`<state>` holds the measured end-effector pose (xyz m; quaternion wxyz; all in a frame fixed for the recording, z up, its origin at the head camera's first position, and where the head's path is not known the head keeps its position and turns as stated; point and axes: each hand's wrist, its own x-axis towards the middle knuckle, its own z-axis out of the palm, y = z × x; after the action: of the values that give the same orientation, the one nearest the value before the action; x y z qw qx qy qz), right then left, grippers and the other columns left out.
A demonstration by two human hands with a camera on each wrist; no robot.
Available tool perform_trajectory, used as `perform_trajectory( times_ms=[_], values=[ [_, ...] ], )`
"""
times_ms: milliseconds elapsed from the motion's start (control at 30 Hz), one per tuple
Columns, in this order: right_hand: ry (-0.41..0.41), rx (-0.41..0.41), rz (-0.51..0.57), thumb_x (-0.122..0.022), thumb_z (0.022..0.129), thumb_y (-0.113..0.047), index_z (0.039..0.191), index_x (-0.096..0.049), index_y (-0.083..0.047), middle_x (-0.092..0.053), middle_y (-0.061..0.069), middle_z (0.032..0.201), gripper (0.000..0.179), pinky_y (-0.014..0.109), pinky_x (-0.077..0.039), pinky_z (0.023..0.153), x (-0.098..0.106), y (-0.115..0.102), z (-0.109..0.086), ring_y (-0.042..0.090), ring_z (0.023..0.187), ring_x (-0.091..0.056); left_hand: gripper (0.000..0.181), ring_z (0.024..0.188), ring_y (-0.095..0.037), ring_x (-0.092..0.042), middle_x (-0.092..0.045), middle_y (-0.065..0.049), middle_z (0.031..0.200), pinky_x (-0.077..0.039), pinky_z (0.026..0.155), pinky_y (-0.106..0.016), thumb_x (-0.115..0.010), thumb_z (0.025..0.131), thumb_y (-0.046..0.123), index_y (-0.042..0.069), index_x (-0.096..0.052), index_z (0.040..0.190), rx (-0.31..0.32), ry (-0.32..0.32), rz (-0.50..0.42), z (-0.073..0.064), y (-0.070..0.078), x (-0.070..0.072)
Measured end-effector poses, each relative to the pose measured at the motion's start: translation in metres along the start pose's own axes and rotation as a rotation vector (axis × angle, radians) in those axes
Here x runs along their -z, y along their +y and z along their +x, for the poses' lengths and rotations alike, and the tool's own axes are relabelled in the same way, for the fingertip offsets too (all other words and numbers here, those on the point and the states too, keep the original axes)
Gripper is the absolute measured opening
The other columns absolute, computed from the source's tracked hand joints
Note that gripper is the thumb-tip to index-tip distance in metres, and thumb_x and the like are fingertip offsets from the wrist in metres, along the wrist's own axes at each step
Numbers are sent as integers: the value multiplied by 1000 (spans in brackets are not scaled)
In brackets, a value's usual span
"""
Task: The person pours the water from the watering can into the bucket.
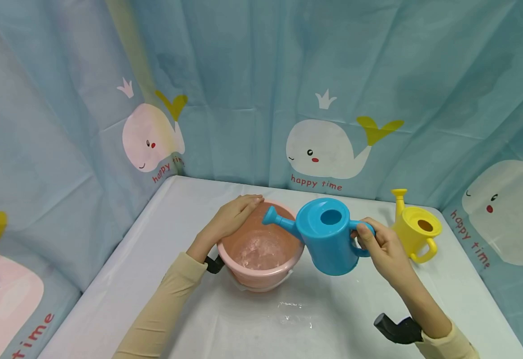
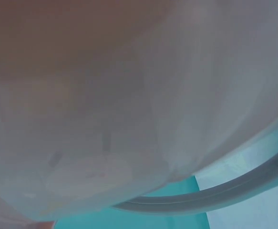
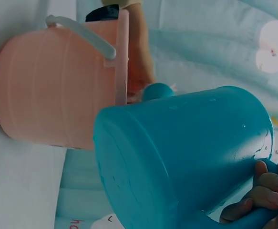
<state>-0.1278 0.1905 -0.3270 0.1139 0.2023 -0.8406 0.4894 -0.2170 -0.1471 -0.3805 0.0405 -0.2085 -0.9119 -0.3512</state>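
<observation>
My right hand (image 1: 384,249) grips the handle of a blue watering can (image 1: 330,242), which is held above the table just right of a pink bucket (image 1: 261,274). The can's spout (image 1: 283,223) points left over the bucket's rim. In the right wrist view, drops cling to the can (image 3: 191,152) and its underside shows. Rippled water (image 1: 263,252) lies in the bucket. My left hand (image 1: 232,217) rests on the bucket's left rim, fingers extended along it; its thumb is hidden. The left wrist view shows mostly the bucket's blurred outer wall (image 2: 129,119) and its handle (image 2: 186,202).
A yellow watering can (image 1: 418,227) stands on the white-covered table (image 1: 333,319) behind my right hand. Wet spots (image 1: 294,305) mark the cloth in front of the bucket. Blue curtains (image 1: 243,99) printed with whales close off the back and both sides.
</observation>
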Motion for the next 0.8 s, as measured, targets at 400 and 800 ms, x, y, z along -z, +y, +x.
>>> perform_trajectory(
  times_ms=[400, 800],
  values=[
    [-32, 13, -36, -43, 99, -11, 87, -58, -3, -44, 3, 63, 20, 24, -44, 64, 2, 0, 4, 20, 68, -49, 54, 133, -16, -36, -47, 6, 139, -23, 113, -37, -27, 98, 53, 21, -53, 133, -6, -3, 3, 1, 0, -1],
    [-30, 7, -123, -44, 99, -14, 87, -58, -6, -56, 7, 75, 20, 23, -50, 71, 3, 0, 4, 18, 74, -54, 56, 134, -16, -36, -47, 6, 139, -24, 113, -39, -27, 97, 56, 22, -52, 133, 20, 2, 5, 1, 1, -1]
  ],
)
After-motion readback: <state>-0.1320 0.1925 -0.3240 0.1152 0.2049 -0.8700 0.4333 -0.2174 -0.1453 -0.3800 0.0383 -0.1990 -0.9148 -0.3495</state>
